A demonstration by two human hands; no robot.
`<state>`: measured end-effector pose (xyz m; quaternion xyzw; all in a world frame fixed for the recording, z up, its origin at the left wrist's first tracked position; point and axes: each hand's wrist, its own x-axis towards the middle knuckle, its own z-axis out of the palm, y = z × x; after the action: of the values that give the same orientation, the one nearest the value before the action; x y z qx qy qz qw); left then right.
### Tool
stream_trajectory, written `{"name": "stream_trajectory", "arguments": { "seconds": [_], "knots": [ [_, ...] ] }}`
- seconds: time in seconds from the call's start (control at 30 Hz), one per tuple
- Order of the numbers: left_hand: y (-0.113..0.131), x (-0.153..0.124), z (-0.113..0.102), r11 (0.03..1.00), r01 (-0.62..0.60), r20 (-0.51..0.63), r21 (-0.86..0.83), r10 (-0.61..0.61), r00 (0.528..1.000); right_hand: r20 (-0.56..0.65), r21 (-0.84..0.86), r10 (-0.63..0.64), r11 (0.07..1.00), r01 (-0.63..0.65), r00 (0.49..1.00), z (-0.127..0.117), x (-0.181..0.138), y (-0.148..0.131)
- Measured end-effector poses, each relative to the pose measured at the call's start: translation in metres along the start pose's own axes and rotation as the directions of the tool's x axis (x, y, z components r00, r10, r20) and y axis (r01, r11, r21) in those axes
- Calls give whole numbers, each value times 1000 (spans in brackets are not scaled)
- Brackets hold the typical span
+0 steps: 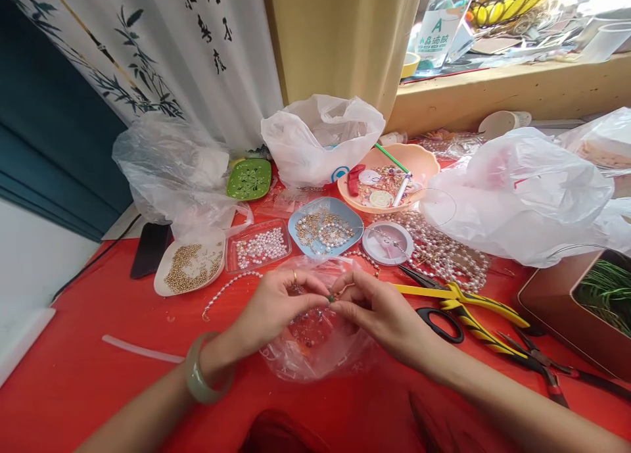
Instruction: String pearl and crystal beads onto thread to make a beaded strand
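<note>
My left hand [288, 302] and my right hand [367, 302] meet over an open clear plastic bag [290, 364] that holds small beads. Thumb and forefinger of the left hand pinch a tiny green bead [330, 298]. The right fingertips press together right beside it, and what lies between them is mostly hidden. A string of pearl beads [221, 292] curves over the red table to the left of my left hand. Just beyond the bag stand a blue dish [302, 235] of gold and pearl beads and a clear tray [229, 261] of loose pearls.
Yellow-handled pliers [473, 302], black-handled scissors [456, 336] and red-handled cutters [547, 364] lie right of my right hand. A cream dish [160, 275] of gold beads and a phone [150, 249] are at left. Behind are a peach bowl [426, 164] and plastic bags [522, 190].
</note>
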<state>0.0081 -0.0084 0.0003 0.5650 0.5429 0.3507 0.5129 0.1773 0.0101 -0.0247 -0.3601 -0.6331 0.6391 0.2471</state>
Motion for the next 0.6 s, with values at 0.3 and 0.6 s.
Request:
{"name": "stream_trajectory", "arguments": {
  "seconds": [0.3,0.6],
  "knots": [
    [3,-5,-2,976,-163,37,142,159,987,61,-96,-48,994,54,997,-4,-4,-6],
    [-1,-11,-30,808,-119,292,577,-68,954,40,-71,19,997,-16,999,-4,-4,-9]
  ]
}}
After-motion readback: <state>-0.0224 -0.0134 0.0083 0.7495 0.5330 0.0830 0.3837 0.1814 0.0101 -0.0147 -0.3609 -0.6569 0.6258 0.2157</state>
